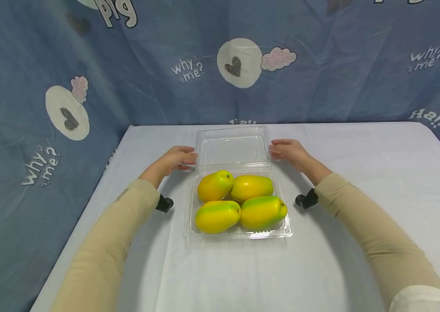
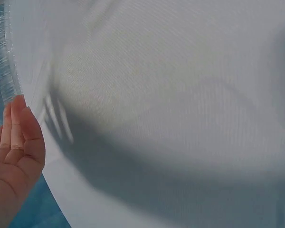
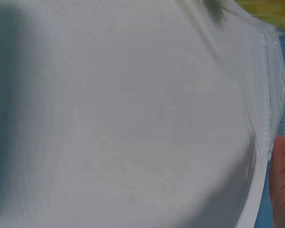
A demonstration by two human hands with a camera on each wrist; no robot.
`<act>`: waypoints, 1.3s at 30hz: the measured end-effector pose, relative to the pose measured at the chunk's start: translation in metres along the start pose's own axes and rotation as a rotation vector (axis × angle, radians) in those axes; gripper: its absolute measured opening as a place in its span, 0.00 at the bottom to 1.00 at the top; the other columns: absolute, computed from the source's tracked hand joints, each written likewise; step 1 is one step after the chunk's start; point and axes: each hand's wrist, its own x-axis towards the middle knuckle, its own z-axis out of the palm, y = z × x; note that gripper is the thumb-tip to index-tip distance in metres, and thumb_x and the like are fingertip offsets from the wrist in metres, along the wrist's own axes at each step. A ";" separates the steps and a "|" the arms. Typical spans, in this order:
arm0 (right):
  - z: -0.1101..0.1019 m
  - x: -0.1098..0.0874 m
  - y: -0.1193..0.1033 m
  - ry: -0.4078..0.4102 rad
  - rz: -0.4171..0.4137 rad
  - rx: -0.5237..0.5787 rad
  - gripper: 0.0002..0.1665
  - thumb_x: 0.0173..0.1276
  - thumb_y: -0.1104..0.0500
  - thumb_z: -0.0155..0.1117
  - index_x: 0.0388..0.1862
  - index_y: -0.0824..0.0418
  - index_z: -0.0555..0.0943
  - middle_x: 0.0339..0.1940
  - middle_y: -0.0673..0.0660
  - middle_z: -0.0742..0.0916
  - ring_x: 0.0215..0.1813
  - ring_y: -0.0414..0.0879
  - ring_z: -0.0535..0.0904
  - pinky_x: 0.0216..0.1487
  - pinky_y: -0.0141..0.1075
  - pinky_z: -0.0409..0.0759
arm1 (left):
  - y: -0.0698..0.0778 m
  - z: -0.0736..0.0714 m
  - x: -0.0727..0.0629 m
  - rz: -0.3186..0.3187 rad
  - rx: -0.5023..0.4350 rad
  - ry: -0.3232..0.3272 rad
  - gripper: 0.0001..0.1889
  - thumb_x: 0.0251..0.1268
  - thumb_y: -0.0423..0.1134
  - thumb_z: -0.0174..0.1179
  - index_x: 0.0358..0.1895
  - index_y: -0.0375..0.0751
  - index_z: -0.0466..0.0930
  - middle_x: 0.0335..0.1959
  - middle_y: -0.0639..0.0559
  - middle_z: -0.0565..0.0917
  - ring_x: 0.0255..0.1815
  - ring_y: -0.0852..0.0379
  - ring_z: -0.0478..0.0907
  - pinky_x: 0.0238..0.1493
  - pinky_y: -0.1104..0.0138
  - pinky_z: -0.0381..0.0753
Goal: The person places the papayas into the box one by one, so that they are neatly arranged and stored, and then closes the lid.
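A clear plastic clamshell box [image 1: 239, 235] lies opened out on the table, its hinged lid [image 1: 232, 149] tipped back on the far side. Several plump yellow-green fruits [image 1: 252, 188], mango-like or papaya-like in shape, sit in its base in two rows. My left hand [image 1: 174, 160] is at the lid's left edge, fingers mostly straight; in the left wrist view the fingertips [image 2: 19, 102] meet or nearly meet the plastic. At the lid's right edge is my right hand [image 1: 288, 152], fingers extended; whether it touches the rim I cannot tell. Neither hand grips anything.
A white cloth [image 1: 360, 173] covers the table. Behind it and along the left hangs a blue printed curtain [image 1: 157, 99]. Black wrist camera mounts [image 1: 306, 199] stick out below both sleeves, on either side of the box.
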 end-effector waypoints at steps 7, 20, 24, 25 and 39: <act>0.001 0.000 0.001 0.041 0.076 0.049 0.30 0.68 0.61 0.53 0.67 0.68 0.61 0.57 0.61 0.73 0.36 0.35 0.78 0.53 0.31 0.74 | -0.001 0.003 0.004 0.012 -0.071 0.026 0.29 0.68 0.34 0.49 0.70 0.38 0.53 0.67 0.42 0.64 0.62 0.45 0.67 0.61 0.57 0.67; -0.004 -0.009 -0.007 0.042 0.028 0.175 0.32 0.67 0.64 0.53 0.68 0.68 0.58 0.41 0.50 0.77 0.38 0.36 0.78 0.48 0.28 0.76 | -0.002 0.008 0.005 0.111 -0.165 0.071 0.29 0.66 0.32 0.51 0.69 0.39 0.55 0.65 0.39 0.65 0.60 0.43 0.67 0.60 0.54 0.66; -0.007 -0.011 -0.012 0.023 -0.028 0.180 0.31 0.68 0.65 0.52 0.68 0.71 0.56 0.42 0.50 0.77 0.39 0.38 0.78 0.44 0.27 0.77 | 0.002 0.007 0.001 0.136 -0.148 0.098 0.29 0.65 0.31 0.52 0.69 0.38 0.56 0.57 0.38 0.69 0.58 0.42 0.69 0.61 0.54 0.66; -0.007 -0.011 -0.014 0.023 -0.042 0.169 0.31 0.68 0.65 0.52 0.68 0.71 0.57 0.42 0.50 0.77 0.39 0.38 0.78 0.43 0.27 0.77 | 0.003 0.007 0.000 0.142 -0.140 0.105 0.29 0.65 0.31 0.52 0.69 0.38 0.56 0.54 0.40 0.70 0.58 0.41 0.69 0.61 0.54 0.66; -0.013 -0.026 -0.048 0.071 -0.080 0.000 0.24 0.67 0.62 0.55 0.60 0.70 0.66 0.42 0.53 0.78 0.46 0.46 0.78 0.48 0.33 0.77 | 0.025 -0.001 -0.022 0.255 0.031 0.186 0.26 0.66 0.39 0.53 0.67 0.42 0.61 0.57 0.41 0.73 0.54 0.45 0.73 0.57 0.55 0.69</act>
